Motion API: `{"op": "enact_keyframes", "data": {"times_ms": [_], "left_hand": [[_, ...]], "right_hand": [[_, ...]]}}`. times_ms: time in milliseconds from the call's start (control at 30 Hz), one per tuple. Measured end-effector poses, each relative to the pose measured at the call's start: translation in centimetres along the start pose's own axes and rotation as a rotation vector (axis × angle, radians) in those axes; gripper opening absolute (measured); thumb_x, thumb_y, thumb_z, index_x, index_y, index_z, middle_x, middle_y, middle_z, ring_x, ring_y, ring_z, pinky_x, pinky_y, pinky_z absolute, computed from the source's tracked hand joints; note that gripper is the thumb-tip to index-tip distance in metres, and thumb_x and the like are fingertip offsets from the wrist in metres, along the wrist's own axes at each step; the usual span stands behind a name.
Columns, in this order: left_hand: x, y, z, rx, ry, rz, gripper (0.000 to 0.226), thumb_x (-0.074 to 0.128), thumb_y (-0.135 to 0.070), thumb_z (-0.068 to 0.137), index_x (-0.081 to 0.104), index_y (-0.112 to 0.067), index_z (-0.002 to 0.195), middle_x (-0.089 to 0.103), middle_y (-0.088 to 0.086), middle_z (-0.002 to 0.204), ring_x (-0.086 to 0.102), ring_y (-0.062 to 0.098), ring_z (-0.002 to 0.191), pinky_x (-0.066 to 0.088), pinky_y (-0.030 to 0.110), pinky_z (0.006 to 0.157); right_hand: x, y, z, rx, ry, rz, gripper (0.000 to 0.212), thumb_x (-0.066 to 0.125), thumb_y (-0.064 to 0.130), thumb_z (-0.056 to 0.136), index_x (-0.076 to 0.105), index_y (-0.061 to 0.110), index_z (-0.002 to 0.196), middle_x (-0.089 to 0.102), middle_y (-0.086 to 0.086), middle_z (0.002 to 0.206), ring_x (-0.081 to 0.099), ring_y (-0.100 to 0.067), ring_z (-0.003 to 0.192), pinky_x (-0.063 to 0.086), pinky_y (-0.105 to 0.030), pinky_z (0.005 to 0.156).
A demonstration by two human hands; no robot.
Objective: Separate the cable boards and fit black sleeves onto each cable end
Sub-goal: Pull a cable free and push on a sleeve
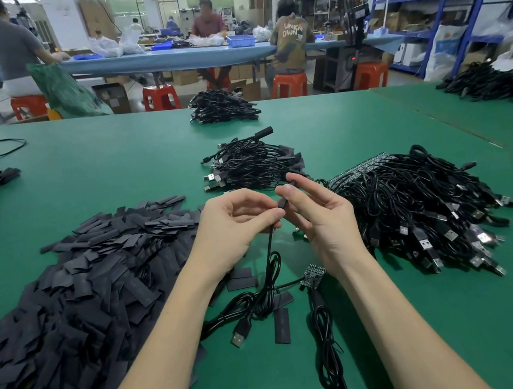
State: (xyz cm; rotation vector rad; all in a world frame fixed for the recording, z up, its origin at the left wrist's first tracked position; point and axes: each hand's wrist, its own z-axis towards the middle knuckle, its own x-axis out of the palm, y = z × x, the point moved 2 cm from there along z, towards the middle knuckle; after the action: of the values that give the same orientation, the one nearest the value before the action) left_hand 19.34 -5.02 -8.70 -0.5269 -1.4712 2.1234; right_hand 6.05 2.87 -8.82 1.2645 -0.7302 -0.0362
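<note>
Green matting covers the counter (116,169) that fills the near half of a factory hall, with seated workers and blue shelving beyond.

Biggest on it is the heap of flat black sleeves (72,290) at the left, which runs up to the left forearm. At the right lies the stock of unseparated cables (417,199), with a strip of joined boards (367,161) showing at its far edge and USB plugs fanned toward the near side. Straight ahead sits a smaller pile of finished cables (250,163). Near the wrists lie a small block of boards (311,274), a loose USB plug (238,335) and a few stray sleeves (281,326).

The left hand (237,227) pinches a cable (270,259) just under its top end, thumb and forefinger closed on it. The right hand (322,214) pinches a single sleeve (282,202) at that cable end, other fingers spread. I judge the sleeve is being slid on; how far on it sits I cannot tell.

Risks from here, as I judge them:
- A flattened sleeve mouth may catch on the board's corner and buckle if pushed without being squeezed open first.
- The left grip holds the cable, not the board, so a hard push could bend the wire at its solder joint.
- The cable's slack hangs into the tangle below, and lifting it may drag the boards or plug along.
- A sleeve that slips would be lost among the strays.
</note>
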Motion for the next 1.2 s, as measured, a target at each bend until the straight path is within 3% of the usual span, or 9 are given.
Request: {"op": "enact_keyframes", "data": {"times_ms": [300, 500, 633, 700, 767, 933, 1033, 1133, 1200], "left_hand": [[0.2, -0.1, 0.1, -0.004, -0.015, 0.018, 0.012, 0.084, -0.005, 0.080, 0.075, -0.008, 0.088, 0.077, 0.011, 0.081, 0.076, 0.023, 0.074, 0.059, 0.024, 0.072], [0.4, -0.9, 0.4, 0.004, -0.013, -0.025, 0.010, 0.082, -0.003, 0.081, 0.074, -0.006, 0.088, 0.077, 0.014, 0.078, 0.074, 0.019, 0.070, 0.058, 0.023, 0.068], [0.4, -1.6, 0.8, 0.029, -0.136, -0.067, 0.010, 0.082, -0.010, 0.082, 0.076, -0.017, 0.083, 0.077, 0.002, 0.077, 0.071, 0.009, 0.069, 0.053, 0.018, 0.061], [0.3, -1.7, 1.1, 0.053, -0.207, -0.045, 0.012, 0.084, -0.015, 0.081, 0.075, -0.023, 0.081, 0.076, -0.003, 0.077, 0.068, 0.005, 0.069, 0.050, 0.017, 0.059], [0.3, -1.7, 1.2, 0.042, -0.225, -0.023, 0.009, 0.083, -0.021, 0.083, 0.075, -0.025, 0.082, 0.077, -0.005, 0.080, 0.067, 0.005, 0.070, 0.051, 0.018, 0.059], [0.1, -0.2, 0.8, -0.196, 0.043, 0.224, 0.014, 0.070, -0.044, 0.091, 0.072, -0.034, 0.101, 0.076, -0.020, 0.093, 0.070, -0.003, 0.083, 0.052, 0.015, 0.071], [-0.3, 0.4, 0.6, -0.263, 0.185, 0.240, 0.015, 0.070, -0.036, 0.094, 0.071, -0.031, 0.107, 0.077, -0.014, 0.094, 0.073, 0.004, 0.086, 0.050, 0.011, 0.067], [-0.5, 0.5, 1.3, -0.169, 0.124, 0.354, 0.018, 0.076, -0.019, 0.090, 0.074, -0.028, 0.105, 0.078, -0.001, 0.097, 0.073, 0.009, 0.078, 0.054, 0.020, 0.074], [-0.4, 0.4, 2.5, -0.088, 0.087, 0.446, 0.019, 0.077, -0.018, 0.088, 0.075, -0.027, 0.105, 0.077, -0.002, 0.097, 0.072, 0.009, 0.080, 0.056, 0.028, 0.082]], "right_hand": [[0.0, 0.1, 0.0, 0.025, 0.012, -0.019, 0.025, 0.081, 0.011, 0.079, 0.078, 0.016, 0.103, 0.075, -0.015, 0.097, 0.069, -0.020, 0.085, 0.059, -0.027, 0.079], [0.1, 1.0, 0.4, 0.014, 0.058, -0.002, 0.043, 0.084, 0.023, 0.069, 0.076, 0.018, 0.111, 0.077, -0.015, 0.107, 0.072, -0.017, 0.086, 0.058, -0.023, 0.074], [-0.9, 1.6, 0.7, 0.198, 0.271, -0.296, 0.060, 0.079, 0.043, 0.079, 0.058, 0.032, 0.134, 0.076, -0.003, 0.113, 0.069, -0.016, 0.083, 0.056, -0.028, 0.072], [-1.5, 1.9, 0.3, 0.328, 0.499, -0.612, 0.048, 0.081, 0.042, 0.081, 0.066, 0.033, 0.126, 0.076, -0.001, 0.109, 0.059, -0.012, 0.076, 0.050, -0.025, 0.070], [-1.8, 1.8, 0.1, 0.350, 0.623, -0.712, 0.029, 0.082, 0.028, 0.084, 0.076, 0.024, 0.112, 0.074, -0.003, 0.096, 0.056, -0.008, 0.067, 0.047, -0.020, 0.063], [-1.2, 1.6, 1.0, 0.158, 0.269, -0.446, 0.016, 0.081, 0.018, 0.085, 0.080, 0.013, 0.101, 0.065, -0.007, 0.085, 0.054, -0.007, 0.060, 0.050, -0.018, 0.055], [-1.9, 1.2, 1.5, 0.094, 0.050, -0.315, 0.010, 0.081, 0.018, 0.085, 0.080, 0.013, 0.094, 0.065, -0.005, 0.084, 0.055, -0.010, 0.064, 0.052, -0.018, 0.061], [-1.9, 0.9, 1.5, 0.089, -0.012, -0.210, 0.009, 0.080, 0.017, 0.086, 0.079, 0.014, 0.095, 0.066, 0.003, 0.078, 0.058, -0.010, 0.067, 0.055, -0.018, 0.065], [-1.7, 0.9, 1.7, 0.114, -0.031, -0.157, 0.014, 0.080, 0.018, 0.087, 0.076, 0.014, 0.099, 0.069, -0.002, 0.094, 0.063, -0.016, 0.074, 0.057, -0.021, 0.068]]}}
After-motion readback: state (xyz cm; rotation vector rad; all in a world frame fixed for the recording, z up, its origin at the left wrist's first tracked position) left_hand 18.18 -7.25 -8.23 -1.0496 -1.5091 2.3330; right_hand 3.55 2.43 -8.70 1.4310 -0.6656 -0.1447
